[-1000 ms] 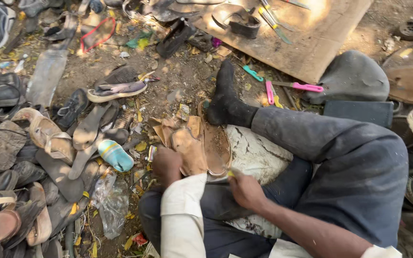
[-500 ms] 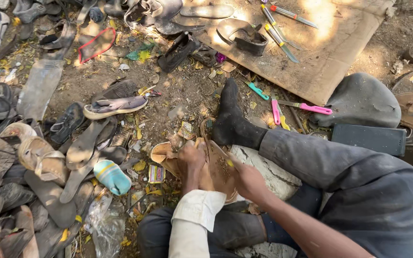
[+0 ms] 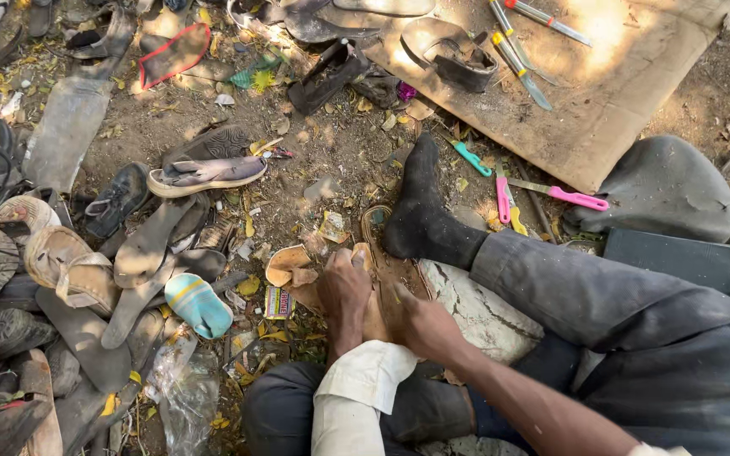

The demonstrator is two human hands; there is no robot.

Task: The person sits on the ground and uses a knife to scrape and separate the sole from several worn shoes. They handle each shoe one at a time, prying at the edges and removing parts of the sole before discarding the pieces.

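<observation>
We are looking at a worn tan leather sole piece [image 3: 375, 287], flat and frayed at the edges, lying on the pale stone slab [image 3: 483, 312] beside the foot in a dark sock [image 3: 422, 215]. Our left hand [image 3: 344, 291] is pressing down on it, fingers curled over its edge; our right hand [image 3: 420, 325] is gripping its near end.

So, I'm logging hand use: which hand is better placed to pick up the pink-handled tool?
Probably the right hand: the pink-handled tool lies on the ground to its side, beyond the socked foot. The left hand presses the tan leather piece, farther from it.
</observation>
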